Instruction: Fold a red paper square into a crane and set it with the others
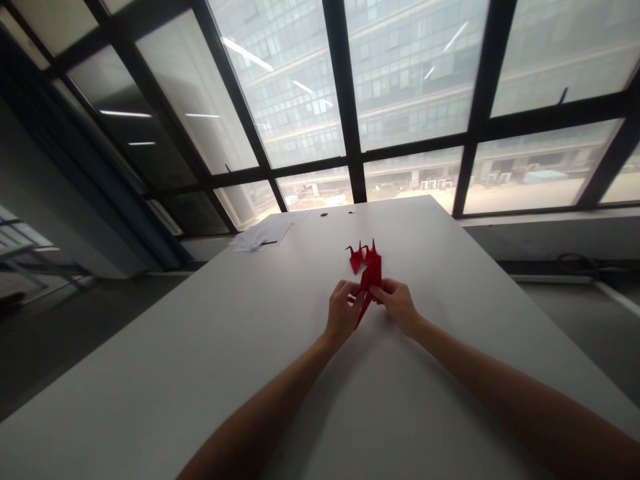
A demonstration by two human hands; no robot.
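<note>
Two hands (344, 313) — red paper (371, 275) (folded) pinched between them.

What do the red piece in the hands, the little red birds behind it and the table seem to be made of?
Red piece: probably matte paper, going by its thin, flat folded faces. Red birds: likely the same, with sharp, creased points. Table: perhaps laminate, smooth and white with a soft sheen.

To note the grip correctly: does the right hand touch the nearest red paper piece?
Touching. The head view shows the right hand with its fingertips against the red paper piece.
</note>
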